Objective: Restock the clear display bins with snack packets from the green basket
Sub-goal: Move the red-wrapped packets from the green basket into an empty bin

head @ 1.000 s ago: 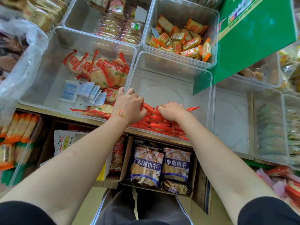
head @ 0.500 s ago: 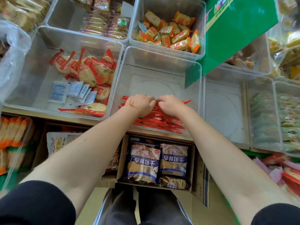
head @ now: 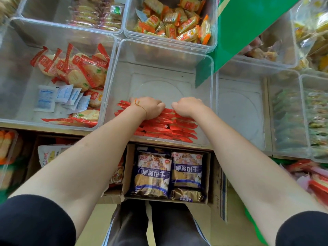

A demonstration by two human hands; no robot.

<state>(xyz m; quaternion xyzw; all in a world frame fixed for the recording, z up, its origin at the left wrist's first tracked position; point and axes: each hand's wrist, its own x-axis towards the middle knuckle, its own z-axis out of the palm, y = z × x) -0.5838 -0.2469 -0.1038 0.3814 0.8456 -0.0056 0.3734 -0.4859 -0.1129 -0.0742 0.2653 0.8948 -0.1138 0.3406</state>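
A stack of red snack packets (head: 165, 129) stands on edge along the near wall of the middle clear bin (head: 159, 48). My left hand (head: 150, 107) and my right hand (head: 188, 106) are both inside that bin, side by side. Their fingers curl down over the far side of the red packets and are mostly hidden. The far half of this bin's floor is bare. The green basket shows only as a green edge (head: 255, 226) at the lower right.
The left bin (head: 21, 121) holds red round-cracker packets (head: 78, 71) and white sachets (head: 62, 98). Orange packets (head: 175, 23) fill the bin behind. A green sign (head: 248, 29) leans over the bin at upper right. A carton of blue biscuit bags (head: 168, 173) sits below the shelf.
Both hands moved forward, from the near edge deeper into the middle bin, with the red packets. The stack now lies lower and more spread against the near wall.
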